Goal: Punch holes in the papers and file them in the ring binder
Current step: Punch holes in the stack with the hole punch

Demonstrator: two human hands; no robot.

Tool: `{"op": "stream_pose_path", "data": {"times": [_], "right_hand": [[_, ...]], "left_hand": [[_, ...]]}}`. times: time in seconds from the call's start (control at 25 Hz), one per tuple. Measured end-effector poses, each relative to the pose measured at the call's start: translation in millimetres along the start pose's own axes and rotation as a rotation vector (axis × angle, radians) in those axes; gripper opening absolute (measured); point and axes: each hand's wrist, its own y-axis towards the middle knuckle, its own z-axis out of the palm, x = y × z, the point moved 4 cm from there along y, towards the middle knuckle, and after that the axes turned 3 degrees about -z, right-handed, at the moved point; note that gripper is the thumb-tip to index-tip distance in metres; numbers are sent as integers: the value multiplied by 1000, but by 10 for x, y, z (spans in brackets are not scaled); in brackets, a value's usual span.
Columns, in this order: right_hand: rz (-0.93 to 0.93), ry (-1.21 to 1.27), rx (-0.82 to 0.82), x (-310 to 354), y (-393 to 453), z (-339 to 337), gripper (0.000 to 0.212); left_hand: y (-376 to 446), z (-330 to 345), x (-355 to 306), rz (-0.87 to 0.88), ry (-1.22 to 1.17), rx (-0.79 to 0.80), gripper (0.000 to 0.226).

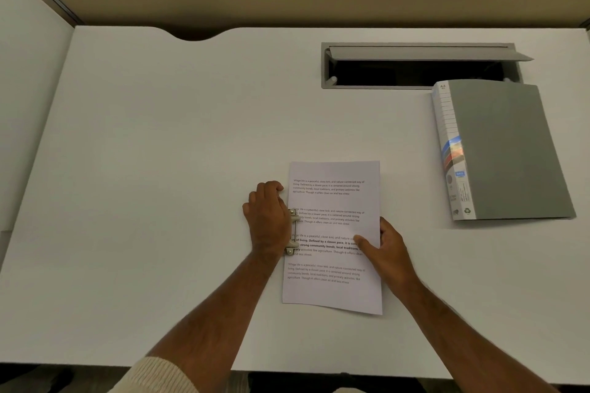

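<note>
Printed white papers (pixel 335 290) lie on the desk in front of me. A small metal hole punch (pixel 293 233) sits over their left edge, mostly hidden. My left hand (pixel 266 217) rests on top of the punch, fingers curled over it. My right hand (pixel 386 247) holds the papers' right edge, thumb on top of the sheet. A closed grey ring binder (pixel 510 150) with a labelled white spine lies at the right of the desk, apart from both hands.
The white desk (pixel 159 169) has a grey cable hatch (pixel 415 67) standing open at the back right, just behind the binder. A beige partition wall rises behind the desk, and a white side panel stands at the left.
</note>
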Motion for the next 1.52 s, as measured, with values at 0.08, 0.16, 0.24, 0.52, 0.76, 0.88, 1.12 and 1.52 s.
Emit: {"op": "stream_pose_path", "data": {"times": [0.08,0.16,0.24,0.52,0.76,0.88,1.12,1.52], "right_hand": [[1,3,10,5,6,5,39],[3,9,18,4,13,5,40],[3,16,25,1,22,4,40],[11,23,44,-39,35,-7,40],[8,25,50,-76,48,-7,43],[2,25,55,-58,38,-11,42],[-23,24,49,-24,21,-12,42],[-43,15,43,-1,-21,-27,34]], "left_hand": [[-4,-10,-7,1,6,6,30],[3,-3,3,-1,2,18,33],[-2,13,11,1,1,33,33],[9,38,28,18,3,46,31],[13,35,24,17,-8,41,34],[7,37,26,16,-14,38,34],[4,37,21,20,1,29,27],[1,-15,-32,20,68,89,20]]}}
